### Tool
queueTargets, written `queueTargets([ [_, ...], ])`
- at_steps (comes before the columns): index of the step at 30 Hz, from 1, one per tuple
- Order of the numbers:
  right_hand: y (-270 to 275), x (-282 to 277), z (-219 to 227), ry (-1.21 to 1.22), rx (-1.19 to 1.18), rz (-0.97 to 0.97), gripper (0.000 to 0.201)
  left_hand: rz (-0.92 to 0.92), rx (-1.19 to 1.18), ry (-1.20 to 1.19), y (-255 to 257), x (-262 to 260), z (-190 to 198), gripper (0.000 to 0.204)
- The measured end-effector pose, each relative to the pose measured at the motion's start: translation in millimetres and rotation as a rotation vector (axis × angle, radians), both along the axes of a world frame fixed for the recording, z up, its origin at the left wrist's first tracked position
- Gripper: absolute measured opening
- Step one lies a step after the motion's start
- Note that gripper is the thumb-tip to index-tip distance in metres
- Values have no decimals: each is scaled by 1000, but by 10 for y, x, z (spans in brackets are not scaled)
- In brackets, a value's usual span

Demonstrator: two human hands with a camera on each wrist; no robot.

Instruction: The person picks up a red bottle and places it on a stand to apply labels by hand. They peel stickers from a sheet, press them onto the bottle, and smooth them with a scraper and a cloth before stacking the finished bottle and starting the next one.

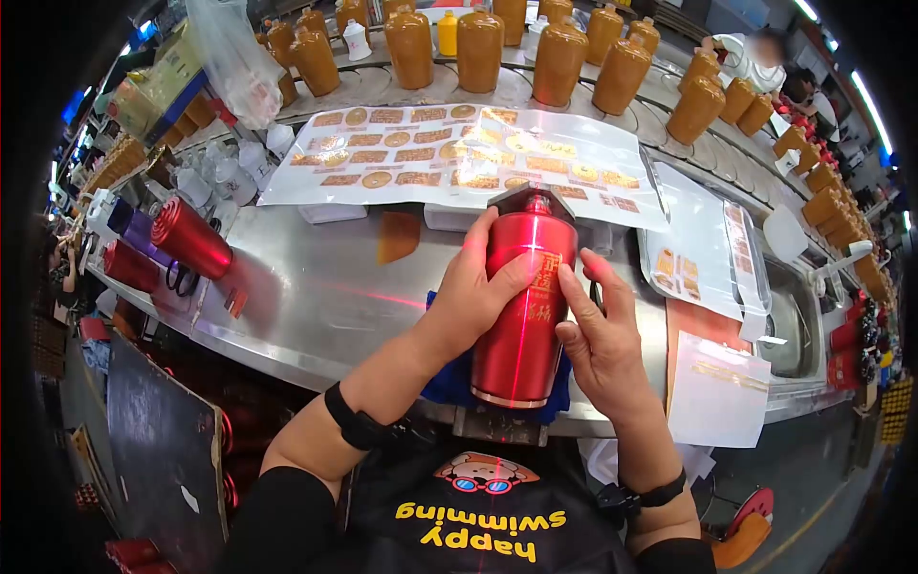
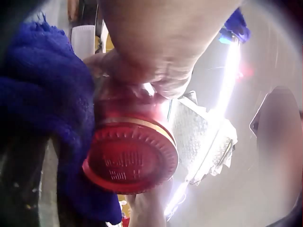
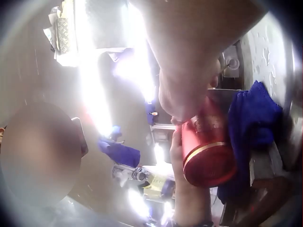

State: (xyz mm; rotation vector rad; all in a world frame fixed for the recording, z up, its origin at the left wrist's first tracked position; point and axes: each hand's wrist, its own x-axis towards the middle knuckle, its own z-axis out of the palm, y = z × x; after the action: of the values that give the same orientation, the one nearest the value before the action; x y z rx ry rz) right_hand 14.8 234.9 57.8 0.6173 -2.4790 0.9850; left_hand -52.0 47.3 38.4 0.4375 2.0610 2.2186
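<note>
A glossy red bottle (image 1: 521,316) lies tilted, its base toward me, over a blue cloth (image 1: 448,368). Gold characters (image 1: 545,275) mark its upper side. My left hand (image 1: 478,297) grips the bottle from the left, thumb laid across its front beside the characters. On the other side, my right hand (image 1: 607,344) touches the bottle near the gold print with an extended index finger. A small dark shape shows behind the right fingers. At the neck end sits a dark angular metal piece (image 1: 516,198). The left wrist view shows the bottle's ridged base (image 2: 132,158) against the cloth.
Beyond the bottle lies a sheet of gold-brown decals (image 1: 392,153) on the steel table (image 1: 316,277). More decal sheets (image 1: 698,239) and a sink (image 1: 794,325) are at right. Red bottles (image 1: 194,239) stand at left. Several brown bottles (image 1: 478,53) line the conveyor behind.
</note>
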Motion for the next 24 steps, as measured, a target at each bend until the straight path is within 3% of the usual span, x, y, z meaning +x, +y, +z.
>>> queueTargets([
  [17, 18, 52, 38, 5, -72, -23, 53, -36, 74, 11, -40, 48, -45, 95],
  [20, 31, 119, 66, -55, -181, -53, 50, -32, 12, 62, -39, 70, -40, 96],
  [22, -4, 166, 60, -75, -417, -29, 43, -31, -24, 82, -39, 79, -52, 97],
  [24, -14, 264, 73, -257, -686, -13, 43, -40, -13, 78, -44, 52, -77, 98],
])
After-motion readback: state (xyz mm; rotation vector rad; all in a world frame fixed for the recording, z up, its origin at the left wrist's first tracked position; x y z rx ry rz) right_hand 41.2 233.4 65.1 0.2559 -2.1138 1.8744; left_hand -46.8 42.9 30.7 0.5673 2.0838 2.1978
